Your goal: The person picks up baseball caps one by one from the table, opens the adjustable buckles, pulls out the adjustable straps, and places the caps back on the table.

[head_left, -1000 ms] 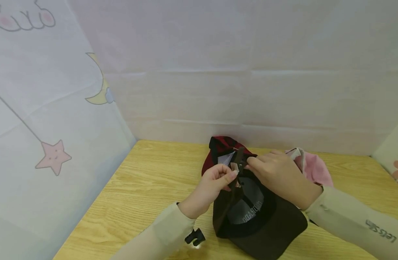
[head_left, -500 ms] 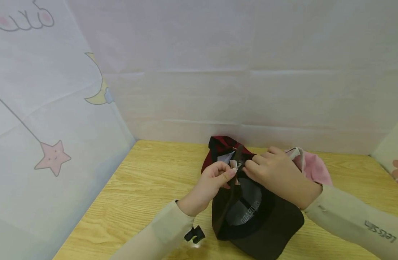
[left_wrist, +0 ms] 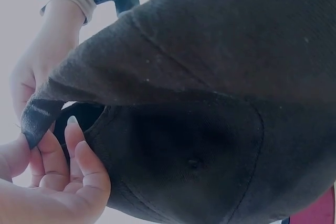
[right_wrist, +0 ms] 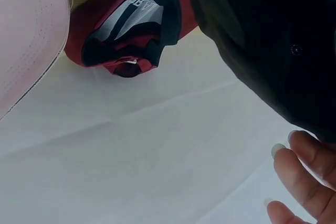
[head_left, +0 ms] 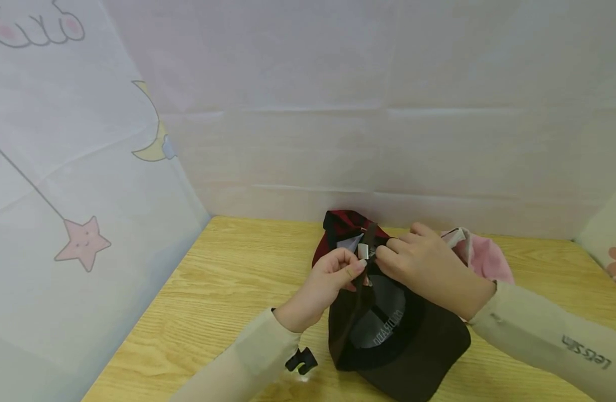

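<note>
A dark cap [head_left: 428, 346] is held with its inside facing up and its brim toward the front right in the head view. Thumb and index finger of my left hand [head_left: 328, 285] pinch the cap's back strap [head_left: 370, 234]. Just above those fingertips shows a small pale buckle-like piece [head_left: 363, 251]. From the other side, my right hand [head_left: 428, 268] grips the strap with curled fingers, its fingertips partly hidden. In the left wrist view, the cap's outer fabric [left_wrist: 210, 66] fills most of the frame. Right-hand fingers [right_wrist: 307, 177] show at the cap's edge in the right wrist view.
Behind the dark cap lies a red-and-black cap [head_left: 321, 254]. A pink cap [head_left: 491, 259] sits to its right, partly behind the right hand. The wooden table [head_left: 227, 279] meets a pale cloth backdrop [head_left: 287, 156]. A black mount [head_left: 301, 362] sits at the left wrist.
The right fingers have moved slightly left and curled further at the strap. The small pale piece has turned and shows brighter. The brim has shifted a little left; the left hand barely moved.
</note>
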A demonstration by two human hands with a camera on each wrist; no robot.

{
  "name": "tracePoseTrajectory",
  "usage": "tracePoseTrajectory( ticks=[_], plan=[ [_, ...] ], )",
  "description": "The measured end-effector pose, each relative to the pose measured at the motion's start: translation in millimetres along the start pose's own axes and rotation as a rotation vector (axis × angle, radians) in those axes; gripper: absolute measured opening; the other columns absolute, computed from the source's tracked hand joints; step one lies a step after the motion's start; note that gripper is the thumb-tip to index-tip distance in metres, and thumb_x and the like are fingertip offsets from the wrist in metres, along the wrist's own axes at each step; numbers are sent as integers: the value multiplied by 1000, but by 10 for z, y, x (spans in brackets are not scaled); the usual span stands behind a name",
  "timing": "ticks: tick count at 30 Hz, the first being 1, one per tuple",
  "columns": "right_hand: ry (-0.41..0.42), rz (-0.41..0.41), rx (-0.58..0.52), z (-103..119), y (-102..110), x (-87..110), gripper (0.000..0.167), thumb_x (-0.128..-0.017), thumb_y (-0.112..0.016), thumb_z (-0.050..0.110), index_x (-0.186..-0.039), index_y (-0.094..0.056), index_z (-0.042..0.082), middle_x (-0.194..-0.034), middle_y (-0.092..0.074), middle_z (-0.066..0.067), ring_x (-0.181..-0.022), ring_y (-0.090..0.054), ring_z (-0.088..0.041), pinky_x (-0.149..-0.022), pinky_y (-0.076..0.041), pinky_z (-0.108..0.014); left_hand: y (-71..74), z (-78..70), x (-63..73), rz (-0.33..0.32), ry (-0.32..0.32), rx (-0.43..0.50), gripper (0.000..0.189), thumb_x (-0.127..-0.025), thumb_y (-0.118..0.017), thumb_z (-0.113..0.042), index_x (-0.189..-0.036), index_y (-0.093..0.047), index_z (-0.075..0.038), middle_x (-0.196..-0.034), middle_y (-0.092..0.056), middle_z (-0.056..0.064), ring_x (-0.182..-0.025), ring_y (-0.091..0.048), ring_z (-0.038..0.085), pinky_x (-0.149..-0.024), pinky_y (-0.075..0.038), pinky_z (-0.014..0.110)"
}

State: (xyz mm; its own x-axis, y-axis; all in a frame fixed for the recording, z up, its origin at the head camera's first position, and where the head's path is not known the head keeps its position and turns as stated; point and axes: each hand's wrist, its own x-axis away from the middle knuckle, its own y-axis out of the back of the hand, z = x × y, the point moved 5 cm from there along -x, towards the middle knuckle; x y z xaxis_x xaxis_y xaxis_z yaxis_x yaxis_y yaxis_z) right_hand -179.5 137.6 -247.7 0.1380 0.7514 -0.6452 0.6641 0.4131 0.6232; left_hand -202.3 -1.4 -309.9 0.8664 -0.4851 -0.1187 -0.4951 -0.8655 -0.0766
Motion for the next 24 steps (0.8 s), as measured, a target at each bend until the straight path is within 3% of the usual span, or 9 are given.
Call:
tracePoseTrajectory(
  ticks=[15,24],
  plan=[
    [-20,-23,15,-66,23,-12,43,-107,-27,15,-66,-40,8,-51,-36,-2,-43,-34,-18,-52,-29,-34,-7,-47,-14,-7,24,2,17,-102,-50,-9,-87,-51,-2,-78,-60,-6,-77,-59,7,-72,-45,24],
    [-48,20,22,-79,36,-9,42,-106,-26,15,-68,-42,8,-53,-39,-2,-45,-36,-18,-56,-27,-33,2,-11,-27,-9,37,-1,16,-101,-52,-12,-89,-53,-2,-78,-61,-6,-77,-61,7,-73,-46,25]
  ],
)
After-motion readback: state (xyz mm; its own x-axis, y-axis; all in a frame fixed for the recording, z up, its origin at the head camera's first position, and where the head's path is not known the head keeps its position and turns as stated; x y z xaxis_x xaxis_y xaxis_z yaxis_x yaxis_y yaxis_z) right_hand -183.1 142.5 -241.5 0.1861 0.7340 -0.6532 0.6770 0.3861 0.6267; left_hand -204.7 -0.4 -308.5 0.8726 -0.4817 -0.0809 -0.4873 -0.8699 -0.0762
